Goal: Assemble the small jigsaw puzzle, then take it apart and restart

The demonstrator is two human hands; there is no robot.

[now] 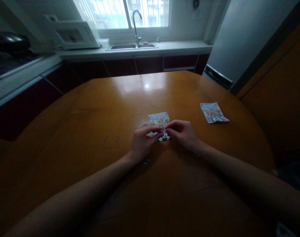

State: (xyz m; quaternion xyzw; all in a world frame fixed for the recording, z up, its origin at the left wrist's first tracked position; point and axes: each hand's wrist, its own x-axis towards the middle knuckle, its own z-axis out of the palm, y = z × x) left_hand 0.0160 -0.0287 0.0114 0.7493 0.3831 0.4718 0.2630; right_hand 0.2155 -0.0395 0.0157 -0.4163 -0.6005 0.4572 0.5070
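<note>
A small, colourful jigsaw puzzle (160,117) lies flat on the table, its lower part dotted with dark gaps and partly covered by my hands. My left hand (143,140) comes over it from the left, thumb and forefinger pinched near its middle. From the right, my right hand (183,131) meets it with thumb and forefinger closed on a tiny puzzle piece (164,130) between the two sets of fingertips. One loose puzzle piece (146,161) lies below my left wrist. Another small piece (196,153) is partly hidden by my right forearm.
On the right of the brown wooden table (110,112) lies a creased printed picture sheet (213,112). Beyond the table are a counter with a sink (122,47), a tap (135,29) and a microwave (71,35). A fridge (249,36) stands at the right.
</note>
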